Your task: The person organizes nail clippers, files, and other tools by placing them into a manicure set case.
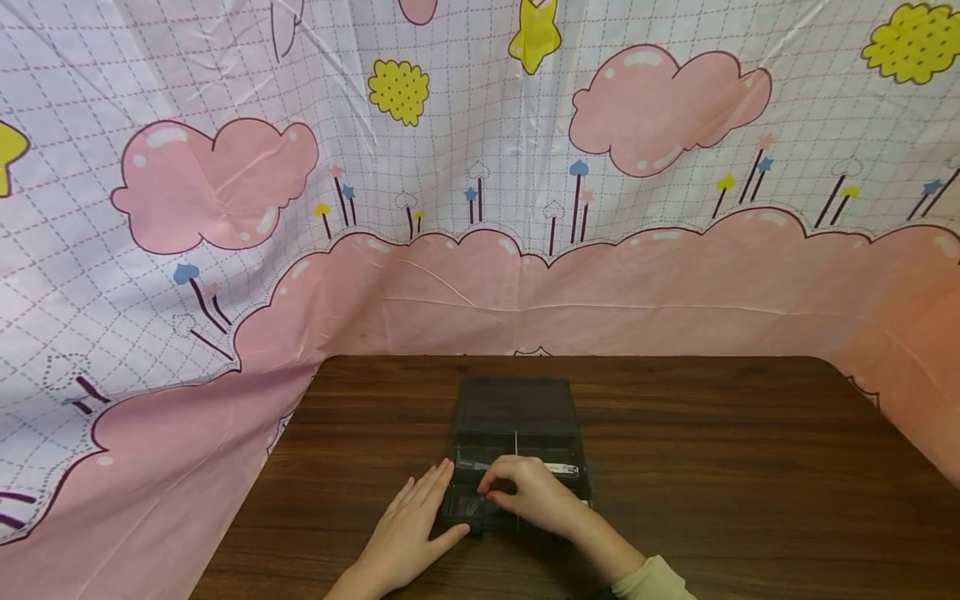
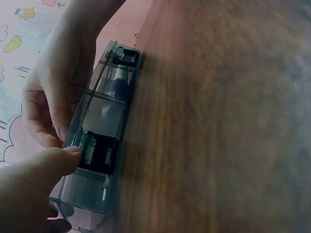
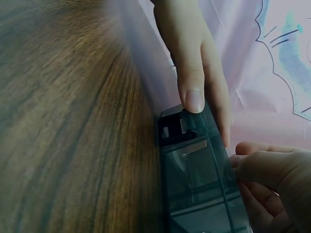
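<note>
A dark see-through plastic box [image 1: 517, 435] stands on the table, its lid [image 1: 513, 404] laid back and its inside split into compartments. My left hand [image 1: 411, 529] rests along the box's left side with straight fingers; its thumb touches the front edge near a black latch [image 2: 99, 153]. My right hand [image 1: 528, 493] is bent over the front left compartment, thumb and forefinger drawn close together. I cannot tell whether anything small is between those fingertips. A thin pale loop [image 1: 472, 507] shows in that compartment. Behind the right hand lies a silver metal piece [image 1: 562, 469] in the back row.
The brown wood-grain table [image 1: 720, 467] spreads around the box on both sides. A pink and white printed cloth [image 1: 637, 283] hangs behind the table and along its sides. Another black latch [image 2: 127, 56] sits on the box's front.
</note>
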